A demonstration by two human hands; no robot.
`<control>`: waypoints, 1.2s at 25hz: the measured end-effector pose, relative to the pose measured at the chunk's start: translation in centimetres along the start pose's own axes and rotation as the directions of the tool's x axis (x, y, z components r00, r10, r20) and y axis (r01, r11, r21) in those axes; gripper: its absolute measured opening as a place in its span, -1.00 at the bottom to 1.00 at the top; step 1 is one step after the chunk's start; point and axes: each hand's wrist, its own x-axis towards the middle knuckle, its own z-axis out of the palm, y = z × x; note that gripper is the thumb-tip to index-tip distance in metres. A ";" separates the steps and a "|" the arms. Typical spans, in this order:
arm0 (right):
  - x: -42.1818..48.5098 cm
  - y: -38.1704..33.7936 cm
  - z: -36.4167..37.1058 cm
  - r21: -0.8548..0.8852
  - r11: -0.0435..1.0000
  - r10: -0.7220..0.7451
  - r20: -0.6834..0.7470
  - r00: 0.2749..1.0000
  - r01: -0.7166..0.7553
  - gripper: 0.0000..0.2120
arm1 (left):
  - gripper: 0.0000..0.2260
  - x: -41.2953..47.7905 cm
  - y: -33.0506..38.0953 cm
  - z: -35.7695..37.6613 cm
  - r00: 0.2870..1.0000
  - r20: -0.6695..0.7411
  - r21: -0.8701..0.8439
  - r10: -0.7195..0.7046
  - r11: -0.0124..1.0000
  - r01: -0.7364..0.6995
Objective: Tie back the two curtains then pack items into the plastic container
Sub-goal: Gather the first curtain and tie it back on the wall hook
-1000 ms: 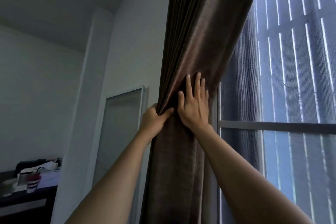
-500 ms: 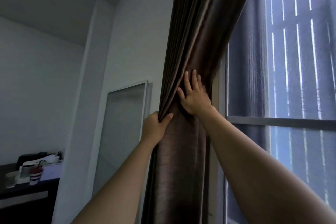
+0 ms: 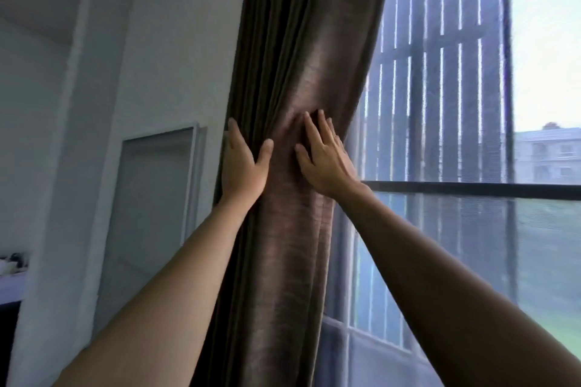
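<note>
Pressed flat against gathered brown curtain (image 3: 292, 261) with straight, released fingers: left hand (image 3: 243, 166) at its left edge, right hand (image 3: 323, 163) on its front, beside window (image 3: 471, 188)

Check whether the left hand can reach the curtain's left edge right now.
Likely yes: the left hand rests on the curtain at that edge, thumb across the front, nothing visibly blocking.

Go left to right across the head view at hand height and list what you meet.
White wall → framed panel → left hand → right hand → dark slatted screen → building outside. Both hands touch the brown curtain.
</note>
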 end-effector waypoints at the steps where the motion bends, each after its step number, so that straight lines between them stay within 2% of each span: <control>1: -1.3 0.5 -1.8 -0.015 1.000 0.012 -0.015 1.000 -0.012 -0.42 | -0.33 -0.5 1.8 0.0 0.999 -0.011 0.052 0.040 0.998 -0.040; 3: -4.1 1.5 -5.8 -0.058 0.997 0.040 -0.059 0.997 -0.044 -0.41 | -0.37 -1.9 5.7 0.2 0.984 -0.030 0.158 0.177 0.973 -0.171; 5: -7.4 2.7 -10.4 -0.138 0.987 0.070 -0.093 0.993 -0.082 -0.41 | -0.42 -4.2 10.6 0.8 0.955 -0.021 0.184 0.297 0.940 -0.288; 9: -14.9 5.7 -20.2 -0.324 0.923 0.160 -0.161 0.974 -0.206 -0.41 | -0.48 -10.0 20.7 3.2 0.925 0.015 0.017 0.380 0.925 -0.380; 11: -18.6 6.4 -24.5 -0.411 0.877 0.182 -0.200 0.963 -0.251 -0.39 | -0.47 -12.8 24.9 4.7 0.927 0.032 -0.082 0.375 0.925 -0.371; 15: -27.1 6.9 -34.1 -0.624 0.684 0.163 -0.374 0.913 -0.378 -0.41 | -0.47 -19.3 34.2 7.7 0.919 0.144 -0.362 0.367 0.884 -0.296; 20: -36.0 7.5 -42.9 -0.786 0.408 0.246 -0.394 0.885 -0.464 -0.40 | -0.46 -27.2 42.8 11.7 0.831 0.214 -0.603 0.513 0.739 -0.301; 25: -40.3 9.4 -46.6 -0.896 0.075 0.282 -0.402 0.871 -0.438 -0.28 | -0.44 -31.8 50.9 13.9 0.767 0.295 -0.742 0.570 0.642 -0.192; 30: -42.3 12.4 -48.1 -0.891 -0.015 0.328 -0.433 0.840 -0.453 -0.15 | -0.45 -32.5 55.6 16.9 0.756 0.283 -0.770 0.590 0.610 -0.187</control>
